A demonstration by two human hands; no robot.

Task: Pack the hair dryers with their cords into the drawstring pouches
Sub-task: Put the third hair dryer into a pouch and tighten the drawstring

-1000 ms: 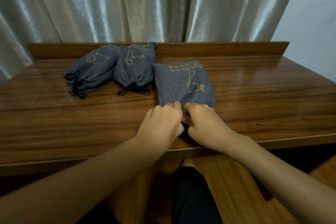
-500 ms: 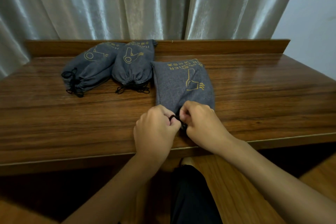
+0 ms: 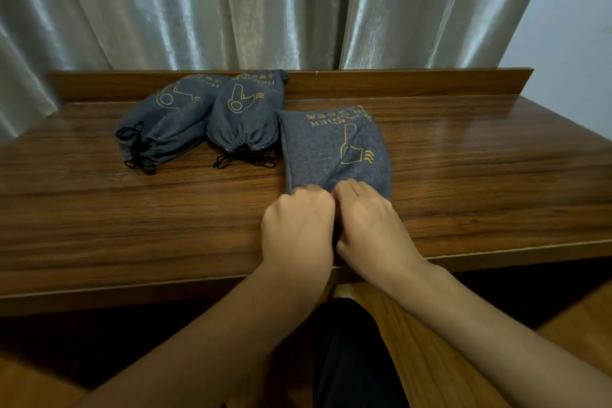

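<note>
Both grips, left hand (image 3: 298, 228) and right hand (image 3: 371, 225), fingers curled, clutch pouch (image 3: 334, 149) mouth near table (image 3: 496, 175) front edge.

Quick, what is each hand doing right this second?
Left hand: fingers curled, gripping the near end of the third pouch.
Right hand: fingers curled, gripping the same end of that pouch, right beside the left.
</note>
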